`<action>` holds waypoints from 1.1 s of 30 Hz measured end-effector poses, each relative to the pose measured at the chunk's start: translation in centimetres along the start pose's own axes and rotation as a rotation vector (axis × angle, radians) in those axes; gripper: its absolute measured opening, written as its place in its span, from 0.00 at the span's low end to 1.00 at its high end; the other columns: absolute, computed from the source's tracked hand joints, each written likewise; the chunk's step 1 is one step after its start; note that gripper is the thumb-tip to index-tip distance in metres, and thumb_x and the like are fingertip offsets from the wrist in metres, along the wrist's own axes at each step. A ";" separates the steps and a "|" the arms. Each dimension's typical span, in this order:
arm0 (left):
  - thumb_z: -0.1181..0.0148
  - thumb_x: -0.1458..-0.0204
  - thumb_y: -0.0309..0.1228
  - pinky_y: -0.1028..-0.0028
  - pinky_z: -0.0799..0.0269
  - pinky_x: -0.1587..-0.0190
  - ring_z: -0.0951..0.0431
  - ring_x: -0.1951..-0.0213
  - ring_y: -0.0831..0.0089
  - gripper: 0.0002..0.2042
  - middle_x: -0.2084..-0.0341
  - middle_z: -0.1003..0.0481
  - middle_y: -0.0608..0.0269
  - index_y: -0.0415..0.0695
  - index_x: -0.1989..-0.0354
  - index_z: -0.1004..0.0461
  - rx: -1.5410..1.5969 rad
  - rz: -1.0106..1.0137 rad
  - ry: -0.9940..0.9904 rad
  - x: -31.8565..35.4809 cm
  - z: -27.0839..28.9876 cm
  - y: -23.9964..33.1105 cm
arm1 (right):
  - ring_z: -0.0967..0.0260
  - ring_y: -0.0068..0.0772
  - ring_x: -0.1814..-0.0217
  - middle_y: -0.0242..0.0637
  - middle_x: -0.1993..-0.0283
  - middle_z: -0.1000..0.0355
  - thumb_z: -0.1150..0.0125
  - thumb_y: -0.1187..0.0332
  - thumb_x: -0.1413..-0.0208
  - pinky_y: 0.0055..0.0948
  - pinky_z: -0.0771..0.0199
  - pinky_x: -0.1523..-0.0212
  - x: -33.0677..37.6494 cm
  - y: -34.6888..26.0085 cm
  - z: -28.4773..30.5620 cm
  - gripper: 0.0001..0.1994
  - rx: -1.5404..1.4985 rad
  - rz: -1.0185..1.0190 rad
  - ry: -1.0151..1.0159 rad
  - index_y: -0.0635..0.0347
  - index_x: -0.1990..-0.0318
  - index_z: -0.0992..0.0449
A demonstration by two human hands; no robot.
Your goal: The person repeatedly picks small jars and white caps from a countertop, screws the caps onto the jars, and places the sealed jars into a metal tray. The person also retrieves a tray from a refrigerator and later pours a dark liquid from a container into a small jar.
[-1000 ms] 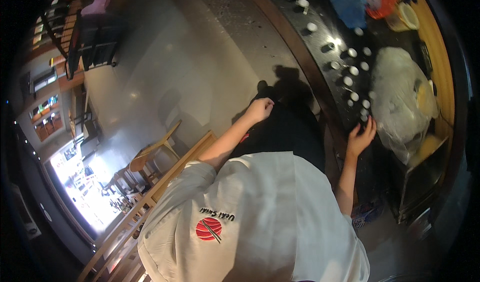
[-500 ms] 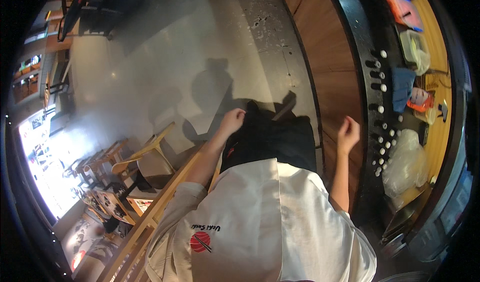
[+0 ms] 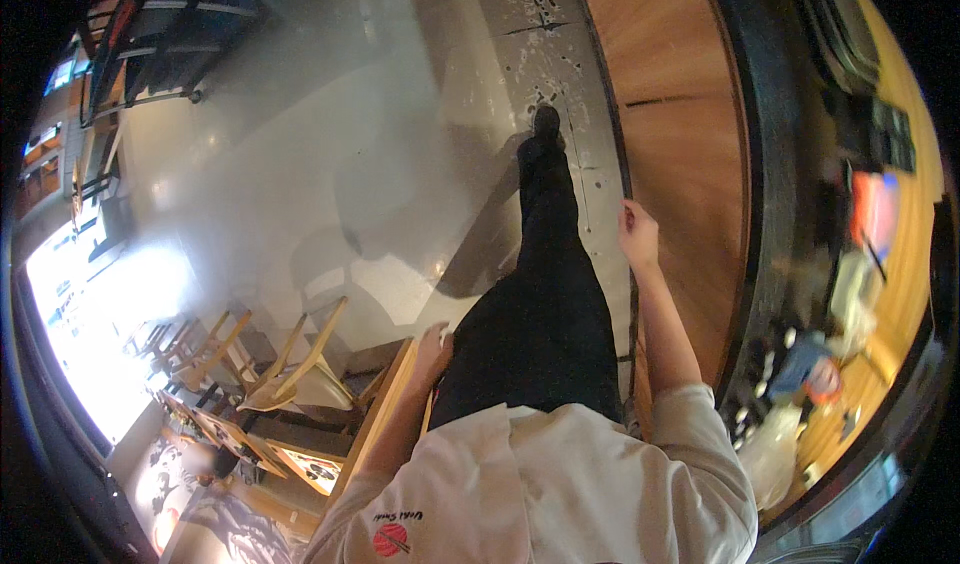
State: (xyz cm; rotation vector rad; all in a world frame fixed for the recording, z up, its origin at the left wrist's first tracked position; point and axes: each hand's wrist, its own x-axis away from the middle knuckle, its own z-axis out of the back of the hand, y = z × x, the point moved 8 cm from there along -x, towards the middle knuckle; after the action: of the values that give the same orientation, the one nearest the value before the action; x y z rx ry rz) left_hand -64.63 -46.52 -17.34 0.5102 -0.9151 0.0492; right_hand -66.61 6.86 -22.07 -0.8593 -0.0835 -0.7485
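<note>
Head cam: right grip point(image 3: 638, 234) is loosely curled together, near a flat brown wooden panel point(image 3: 690, 164). Left grip point(image 3: 432, 352) is right by the black cloth trousers point(image 3: 530, 344), can't tell if it's apart or together. Below both, the white fabric shirt point(image 3: 620, 474) has dark stitched lettering point(image 3: 398, 515) above a round red logo point(image 3: 391, 540). Right of the right grip, an orange-and-white package point(image 3: 873, 209) is too blurred to read.
</note>
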 end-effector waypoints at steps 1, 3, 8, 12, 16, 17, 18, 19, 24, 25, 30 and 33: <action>0.48 0.36 0.37 0.57 0.32 0.38 0.27 0.41 0.44 0.21 0.45 0.26 0.36 0.36 0.40 0.30 0.059 0.062 0.028 0.3 0.8 1.9 | 0.20 0.48 0.65 0.50 0.65 0.21 0.41 0.70 0.40 0.39 0.21 0.62 -5.1 1.0 -2.7 0.12 0.039 -0.041 -0.055 0.59 0.50 0.22; 0.50 0.34 0.36 0.55 0.34 0.36 0.28 0.40 0.42 0.22 0.44 0.28 0.35 0.33 0.37 0.33 0.142 0.258 0.131 -0.6 2.3 1.5 | 0.21 0.51 0.61 0.50 0.63 0.21 0.39 0.68 0.42 0.45 0.20 0.58 -15.2 2.8 -8.6 0.15 0.224 -0.077 -0.166 0.56 0.48 0.23; 0.56 0.35 0.32 0.55 0.41 0.33 0.34 0.37 0.42 0.22 0.40 0.33 0.35 0.30 0.37 0.37 0.076 0.551 0.151 -4.5 6.3 9.6 | 0.20 0.48 0.61 0.43 0.65 0.20 0.35 0.67 0.49 0.43 0.22 0.59 -35.7 12.4 -20.1 0.11 0.439 -0.154 -0.077 0.55 0.58 0.20; 0.54 0.38 0.32 0.56 0.42 0.33 0.34 0.38 0.41 0.25 0.41 0.34 0.35 0.31 0.35 0.41 0.199 0.744 0.120 -5.1 5.5 8.6 | 0.20 0.47 0.57 0.43 0.62 0.19 0.34 0.65 0.49 0.44 0.21 0.57 -48.7 18.1 -29.3 0.11 0.527 -0.218 -0.033 0.54 0.57 0.19; 0.50 0.38 0.48 0.56 0.37 0.37 0.30 0.43 0.47 0.30 0.44 0.31 0.40 0.35 0.37 0.37 0.697 0.761 0.407 -7.3 3.1 2.6 | 0.20 0.47 0.57 0.42 0.61 0.19 0.30 0.61 0.50 0.43 0.21 0.55 -57.0 25.6 -35.2 0.15 0.479 -0.153 0.085 0.53 0.54 0.18; 0.50 0.38 0.57 0.56 0.35 0.39 0.29 0.45 0.50 0.33 0.46 0.30 0.43 0.37 0.38 0.37 0.832 0.769 0.487 -6.8 3.4 2.5 | 0.20 0.47 0.58 0.42 0.61 0.19 0.29 0.61 0.50 0.43 0.21 0.55 -57.2 25.6 -37.0 0.16 0.556 -0.110 0.091 0.52 0.54 0.18; 0.50 0.38 0.55 0.56 0.35 0.39 0.29 0.45 0.50 0.33 0.46 0.30 0.42 0.37 0.38 0.37 0.844 0.803 0.504 -7.3 3.7 2.5 | 0.21 0.47 0.58 0.41 0.61 0.19 0.28 0.61 0.51 0.43 0.22 0.56 -58.1 25.5 -38.1 0.16 0.635 -0.062 0.112 0.52 0.54 0.18; 0.50 0.38 0.54 0.56 0.35 0.39 0.29 0.44 0.50 0.32 0.45 0.30 0.42 0.37 0.38 0.37 0.770 0.860 0.475 -7.8 4.0 3.0 | 0.21 0.47 0.58 0.43 0.60 0.20 0.28 0.62 0.51 0.43 0.22 0.56 -58.4 26.1 -39.2 0.16 0.617 -0.064 0.086 0.52 0.54 0.18; 0.49 0.39 0.48 0.56 0.36 0.37 0.30 0.43 0.49 0.29 0.45 0.30 0.41 0.36 0.38 0.36 0.479 0.961 0.293 -13.1 3.9 2.8 | 0.22 0.47 0.62 0.41 0.65 0.20 0.29 0.67 0.52 0.45 0.24 0.55 -61.6 31.7 -41.3 0.12 0.448 -0.142 -0.001 0.51 0.58 0.19; 0.49 0.40 0.46 0.56 0.37 0.37 0.30 0.43 0.48 0.29 0.45 0.30 0.41 0.35 0.38 0.36 0.445 0.961 0.265 -13.9 3.9 3.0 | 0.22 0.46 0.63 0.40 0.67 0.20 0.30 0.67 0.53 0.45 0.24 0.55 -62.4 31.9 -40.9 0.11 0.441 -0.124 -0.014 0.51 0.60 0.19; 0.48 0.41 0.40 0.56 0.38 0.36 0.30 0.41 0.47 0.26 0.44 0.30 0.39 0.34 0.38 0.35 0.183 0.817 0.151 -16.3 7.7 4.9 | 0.20 0.43 0.66 0.39 0.70 0.20 0.33 0.67 0.51 0.40 0.23 0.63 -58.5 26.1 -37.1 0.02 0.254 -0.182 0.057 0.52 0.70 0.17; 0.48 0.42 0.36 0.56 0.38 0.35 0.31 0.41 0.46 0.25 0.44 0.30 0.38 0.33 0.39 0.35 0.008 0.665 0.056 -16.7 12.8 7.6 | 0.25 0.48 0.72 0.45 0.75 0.23 0.40 0.67 0.49 0.47 0.29 0.68 -46.6 20.6 -32.4 0.07 0.277 -0.192 -0.043 0.58 0.75 0.21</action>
State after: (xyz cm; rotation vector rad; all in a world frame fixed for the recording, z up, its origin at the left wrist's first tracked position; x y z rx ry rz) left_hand -86.38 -42.61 -20.67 0.1921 -0.9965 0.6668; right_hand -95.61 18.72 -73.69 -0.6076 -0.3044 -0.8747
